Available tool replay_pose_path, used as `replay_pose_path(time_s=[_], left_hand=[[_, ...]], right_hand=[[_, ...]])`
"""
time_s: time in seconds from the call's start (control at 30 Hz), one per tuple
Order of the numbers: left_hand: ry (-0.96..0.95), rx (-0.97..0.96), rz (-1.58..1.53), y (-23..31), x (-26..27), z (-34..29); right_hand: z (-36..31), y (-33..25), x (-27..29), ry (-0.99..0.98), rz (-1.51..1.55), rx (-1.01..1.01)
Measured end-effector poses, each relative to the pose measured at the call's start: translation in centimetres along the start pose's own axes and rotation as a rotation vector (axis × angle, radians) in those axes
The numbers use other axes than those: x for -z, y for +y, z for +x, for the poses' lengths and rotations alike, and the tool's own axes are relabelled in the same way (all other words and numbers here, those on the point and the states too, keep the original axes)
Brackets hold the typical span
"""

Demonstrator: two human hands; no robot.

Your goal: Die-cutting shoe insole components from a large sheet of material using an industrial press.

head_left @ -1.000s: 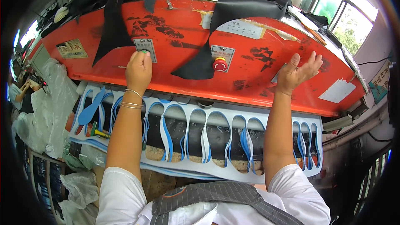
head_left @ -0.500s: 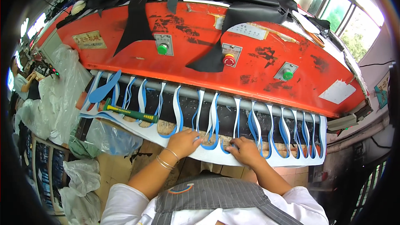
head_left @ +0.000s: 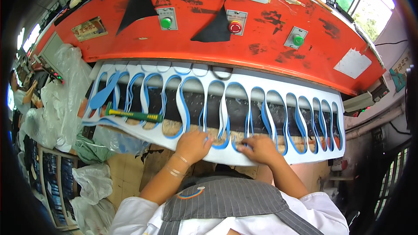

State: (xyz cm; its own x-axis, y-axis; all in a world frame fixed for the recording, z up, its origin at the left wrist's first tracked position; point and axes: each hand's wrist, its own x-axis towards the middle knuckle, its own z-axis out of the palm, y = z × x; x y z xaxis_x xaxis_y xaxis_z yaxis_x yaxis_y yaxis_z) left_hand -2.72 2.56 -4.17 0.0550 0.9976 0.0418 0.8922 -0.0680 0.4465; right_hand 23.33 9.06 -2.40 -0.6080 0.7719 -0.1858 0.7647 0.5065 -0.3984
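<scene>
A wide foam sheet [head_left: 230,156], white on top with blue beneath, stretches in front of me with a row of long sole-shaped cutouts. My left hand [head_left: 193,144] curls its fingers over the sheet's near edge, left of the middle. A little to the right, my right hand [head_left: 262,149] grips the same edge, its fingertips beside a cutout. Toward the left end lies a loose blue sole-shaped piece [head_left: 103,95]. Next to it a tool with a green-and-yellow handle [head_left: 137,115] rests across the sheet. Some strips between the cutouts look twisted.
Beyond the sheet stands a red machine [head_left: 191,43] with green buttons and a red stop button [head_left: 235,27]. Black scraps [head_left: 138,4] hang over its front. Clear plastic bags [head_left: 65,87] and a rack [head_left: 56,182] are at the left. Another person [head_left: 21,98] is at the far left.
More of the sheet shows in front of the red machine, including a further row of cutouts at its far side. Both hands keep their grip on the near edge. The view has shifted downward.
</scene>
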Motion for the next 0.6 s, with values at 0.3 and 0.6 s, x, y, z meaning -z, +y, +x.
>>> replay_pose_path(time_s=[0.3, 0.6], left_hand=[[0.068, -0.290, -0.187, -5.4, 2.4, 13.3], [0.053, -0.427, -0.249, -11.4, -3.7, 18.8]], right_hand=[[13.2, 0.4, 3.6, 0.436, 0.086, 0.241], [23.1, 3.4, -4.5, 0.379, 0.124, 0.599]])
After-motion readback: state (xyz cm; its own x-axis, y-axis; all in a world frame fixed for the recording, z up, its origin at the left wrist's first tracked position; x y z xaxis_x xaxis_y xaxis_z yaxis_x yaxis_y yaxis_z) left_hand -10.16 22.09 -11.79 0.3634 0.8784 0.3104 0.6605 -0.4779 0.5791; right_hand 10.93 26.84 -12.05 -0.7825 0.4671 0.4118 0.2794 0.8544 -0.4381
